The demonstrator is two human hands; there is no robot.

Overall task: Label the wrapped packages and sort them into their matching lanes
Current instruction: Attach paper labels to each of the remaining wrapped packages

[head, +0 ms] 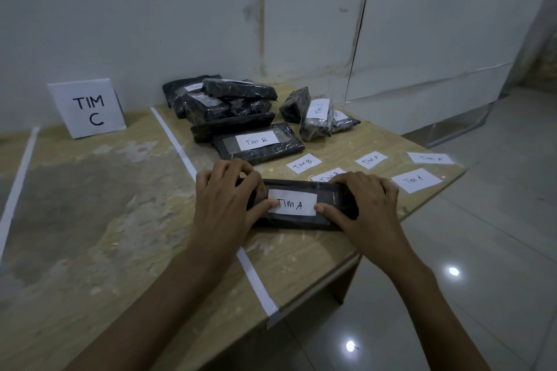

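Package pile [229, 105], seemingly overlapping, behind labels [371, 159]; sign [87, 108] left.

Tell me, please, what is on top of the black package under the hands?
A white label reading TIM A lies on the package, a thumb pressing each end. The left hand and right hand cover the package's ends, so anything there is hidden.

Left hand [224, 199], right hand [366, 205] holding labelled black package [289, 223], table [120, 205]

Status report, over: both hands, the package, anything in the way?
Left hand and right hand grip the package, thumbs on its TIM A label. Package flat on table. Loose labels lie behind it; nothing blocks the hands.
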